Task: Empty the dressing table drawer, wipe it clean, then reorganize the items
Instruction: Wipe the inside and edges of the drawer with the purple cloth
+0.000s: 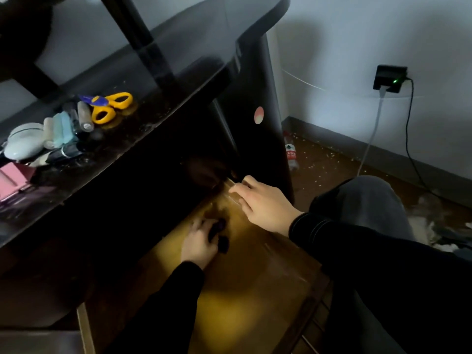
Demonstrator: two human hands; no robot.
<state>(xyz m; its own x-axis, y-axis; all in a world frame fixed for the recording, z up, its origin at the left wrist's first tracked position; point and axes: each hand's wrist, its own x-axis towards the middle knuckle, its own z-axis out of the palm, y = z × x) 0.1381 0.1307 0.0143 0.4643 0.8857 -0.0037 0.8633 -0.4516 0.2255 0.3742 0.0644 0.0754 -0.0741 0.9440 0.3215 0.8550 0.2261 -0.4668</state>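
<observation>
From where I stand I count one pair of yellow-handled scissors (109, 106), one white rounded case (24, 143), one pink box (11, 178), one open wooden drawer (255, 290), two small dark rounded objects (222, 245), one clear plastic bottle with a red label (291, 154), one black wall socket (389, 79) and two cables, one white cable (373, 131) and one black cable (406, 134).

Single head view, angled steeply down, close over open drawer (255, 290)
</observation>
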